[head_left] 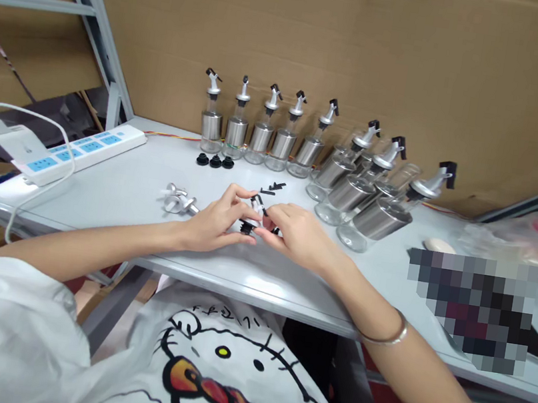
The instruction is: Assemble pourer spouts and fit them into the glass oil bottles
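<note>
Both my hands meet over the grey table (138,195), pinching one small pourer spout (253,215) of silver and black between them. My left hand (218,221) grips it from the left with curled fingers. My right hand (295,232) pinches its black end from the right. Two loose silver spouts (179,199) lie just left of my left hand. A few thin black levers (273,188) lie just beyond my fingers. Three black stoppers (215,161) sit farther back.
A row of glass and steel dispenser bottles (268,139) with spouts stands along the back, and several more bottles (374,207) stand to the right. A white power strip (79,153) with a cable lies at the left. A cardboard wall rises behind.
</note>
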Action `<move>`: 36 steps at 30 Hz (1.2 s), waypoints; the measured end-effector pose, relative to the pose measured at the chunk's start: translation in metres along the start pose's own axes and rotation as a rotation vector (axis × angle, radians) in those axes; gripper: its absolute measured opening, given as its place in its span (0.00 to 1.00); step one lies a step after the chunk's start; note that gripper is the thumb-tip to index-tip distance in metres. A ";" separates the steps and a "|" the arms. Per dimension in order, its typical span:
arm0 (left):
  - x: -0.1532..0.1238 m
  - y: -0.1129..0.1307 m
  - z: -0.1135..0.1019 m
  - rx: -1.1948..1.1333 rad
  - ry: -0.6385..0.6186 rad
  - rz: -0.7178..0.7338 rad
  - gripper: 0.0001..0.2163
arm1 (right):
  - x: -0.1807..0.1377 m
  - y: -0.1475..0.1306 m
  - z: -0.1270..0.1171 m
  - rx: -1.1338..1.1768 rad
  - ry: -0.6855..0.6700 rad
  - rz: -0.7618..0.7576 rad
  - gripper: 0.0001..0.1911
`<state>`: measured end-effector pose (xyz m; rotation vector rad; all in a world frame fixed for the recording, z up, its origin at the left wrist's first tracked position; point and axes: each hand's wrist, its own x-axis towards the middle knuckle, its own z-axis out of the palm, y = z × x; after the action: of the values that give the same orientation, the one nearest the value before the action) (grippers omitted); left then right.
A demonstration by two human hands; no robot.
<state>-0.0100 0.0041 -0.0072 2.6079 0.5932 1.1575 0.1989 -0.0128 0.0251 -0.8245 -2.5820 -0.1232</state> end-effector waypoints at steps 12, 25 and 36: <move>0.005 -0.001 0.001 -0.025 -0.114 -0.043 0.15 | 0.001 0.007 -0.001 0.121 -0.023 -0.009 0.20; 0.005 -0.004 0.001 -0.044 0.029 -0.175 0.13 | 0.000 0.016 -0.001 0.149 0.012 0.148 0.10; 0.004 -0.001 0.002 0.029 0.101 -0.109 0.11 | -0.002 0.015 0.007 -0.087 -0.211 0.197 0.07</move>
<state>-0.0066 0.0072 -0.0060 2.5170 0.7683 1.2610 0.2066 0.0003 0.0168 -1.1766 -2.6856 -0.0943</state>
